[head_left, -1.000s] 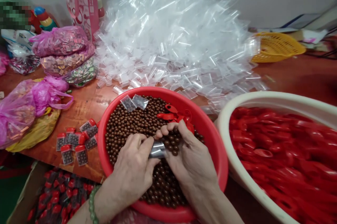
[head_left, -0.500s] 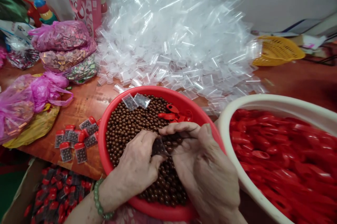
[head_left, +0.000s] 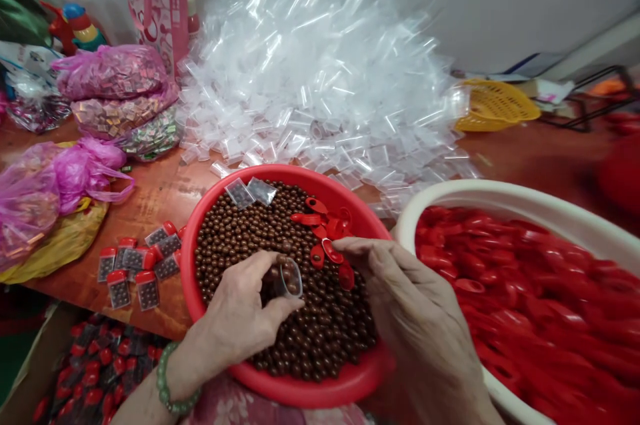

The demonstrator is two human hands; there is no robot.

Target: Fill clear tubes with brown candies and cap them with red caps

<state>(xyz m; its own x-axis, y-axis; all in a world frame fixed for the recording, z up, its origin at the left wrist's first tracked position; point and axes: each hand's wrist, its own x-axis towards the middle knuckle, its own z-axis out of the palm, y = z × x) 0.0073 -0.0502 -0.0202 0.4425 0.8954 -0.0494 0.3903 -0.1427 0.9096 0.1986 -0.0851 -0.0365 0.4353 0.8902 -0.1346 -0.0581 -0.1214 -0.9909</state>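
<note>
My left hand [head_left: 250,315] is closed around a small clear plastic case [head_left: 291,278], its open end tilted to the right, with brown balls inside. My right hand [head_left: 415,305] reaches over the right side of the red basin [head_left: 210,195], fingers stretched out. Its fingertip is at a red cap [head_left: 331,251], one of several loose red caps lying on the brown balls [head_left: 320,338]. Whether the fingertip grips that cap cannot be made out. Two clear flat cases [head_left: 240,193] lie on the balls near the basin's far left rim.
A white basin [head_left: 407,218] full of red caps stands at right. Behind is a large heap of clear cases [head_left: 320,78]. Filled red-capped cases [head_left: 119,288] lie at left, more in a box [head_left: 90,372] below. Pink bags [head_left: 113,72] and a yellow basket [head_left: 495,105] stand farther back.
My hands have moved apart. The left has turned the clear case so its open end shows; the right has left it for the red caps. More red caps are now visible. The view has shifted slightly.
</note>
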